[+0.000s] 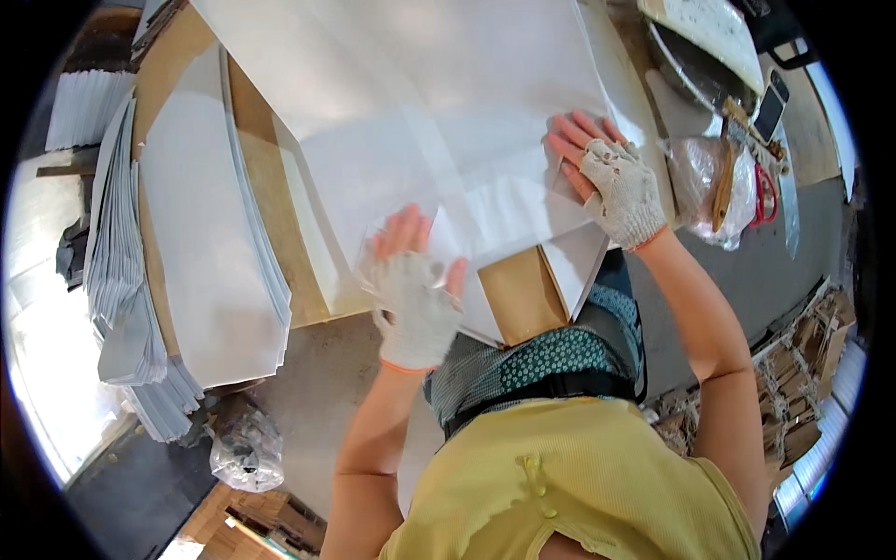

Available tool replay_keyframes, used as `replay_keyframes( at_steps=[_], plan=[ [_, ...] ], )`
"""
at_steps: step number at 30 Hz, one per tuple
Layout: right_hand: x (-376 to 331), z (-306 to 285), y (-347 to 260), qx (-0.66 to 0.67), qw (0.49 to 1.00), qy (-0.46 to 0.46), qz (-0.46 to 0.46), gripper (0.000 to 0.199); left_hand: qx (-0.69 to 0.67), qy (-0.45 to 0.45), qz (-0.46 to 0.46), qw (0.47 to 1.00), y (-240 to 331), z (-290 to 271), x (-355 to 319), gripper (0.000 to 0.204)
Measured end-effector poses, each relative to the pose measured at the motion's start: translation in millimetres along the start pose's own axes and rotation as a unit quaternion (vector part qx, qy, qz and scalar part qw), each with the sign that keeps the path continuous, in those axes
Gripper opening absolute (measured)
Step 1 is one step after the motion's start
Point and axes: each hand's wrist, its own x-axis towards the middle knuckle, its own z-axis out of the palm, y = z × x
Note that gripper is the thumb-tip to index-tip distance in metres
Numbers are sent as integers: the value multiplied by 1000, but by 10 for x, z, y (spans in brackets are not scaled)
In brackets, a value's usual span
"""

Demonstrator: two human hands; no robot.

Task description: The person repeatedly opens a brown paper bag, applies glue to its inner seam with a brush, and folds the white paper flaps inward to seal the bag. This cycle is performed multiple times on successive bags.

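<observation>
Grey floor [341,383] lies nearer the person than the large white sheet [439,103], which rests on a tan surface [257,121] and is the thing under both palms. The left hand [411,294], in a pale fingerless glove with an orange edge, is over the sheet's near left part, fingers stretched and thumb held away from them; it is blurred, so I cannot tell how firmly it touches. The right hand [611,182], gloved alike, lies flat at the sheet's right edge, its fingers slightly apart and pointing inward across it. Neither hand is closed around anything. At the sheet's near edge, a tan panel [523,297] shows between white flaps [576,266].

Left of the sheet is a stack of long white pieces [196,215], and farther left a fanned pile of pale pieces [117,243]. Right of the sheet are a crumpled clear plastic bag [695,173], a wooden-handled brush [723,187], red-handled scissors [764,198] and a dark phone [771,107]. Well to the sheet's near right, brown cardboard pieces [793,383] are heaped together.
</observation>
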Motion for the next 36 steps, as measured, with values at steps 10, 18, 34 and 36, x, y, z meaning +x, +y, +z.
replay_keyframes(
  at_steps=[10,18,34,36],
  plan=[
    [649,104,0,-36,983,-149,105,36,-16,-59,27,998,118,66,99,77],
    [693,100,-161,181,949,-249,61,41,-80,-88,111,987,518,104,-102,73],
    [646,-161,353,545,778,251,186,18,-293,-17,-80,953,-304,-411,132,42],
    [584,-220,497,514,803,253,166,18,-438,35,-123,890,-560,-812,75,36]
  ],
)
